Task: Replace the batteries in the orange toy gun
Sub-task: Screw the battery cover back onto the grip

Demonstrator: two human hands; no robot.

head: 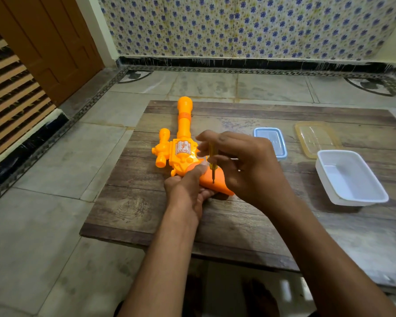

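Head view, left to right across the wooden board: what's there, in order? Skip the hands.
orange toy gun → screwdriver, tip on the gun's grip → blue-rimmed container → yellow lid → white tub

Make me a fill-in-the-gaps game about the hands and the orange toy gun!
1. While the left hand grips the handle of the orange plastic toy gun, the right hand holds a thin yellow ____ against it.
2. The small clear plastic box has a ____ rim.
3. The white rectangular plastic tub has ____ inside.
Missing words: screwdriver; blue; nothing.
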